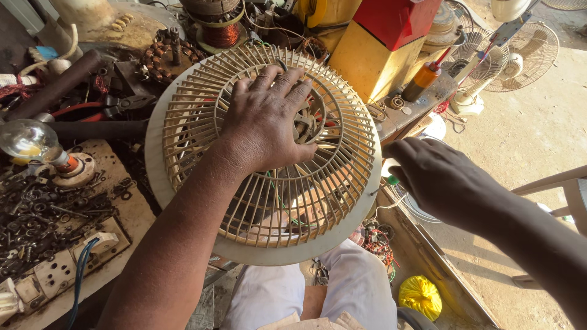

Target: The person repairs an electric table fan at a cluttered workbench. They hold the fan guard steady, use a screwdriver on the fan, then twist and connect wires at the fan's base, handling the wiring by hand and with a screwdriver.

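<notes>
Round beige fan guard (342, 183) is pressed flat under left hand (266, 122), fingers spread, over cluttered worktop (116, 214). Right hand (428, 174) is held loosely curled, empty, just beside guard's right rim.

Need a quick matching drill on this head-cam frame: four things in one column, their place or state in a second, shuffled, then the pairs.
Things
1. round beige slatted fan grille
2. clear glass light bulb
3. crumpled yellow plastic bag
4. copper-wire motor coil

Place or state
A. low on the ground, right of the person's knees
B. under the flat left hand
C. top of frame, behind the grille
D. far left, in a holder on the cluttered bench

Pairs: 1-B, 2-D, 3-A, 4-C. The right hand hovers off the grille's right rim, holding nothing visible.
</notes>
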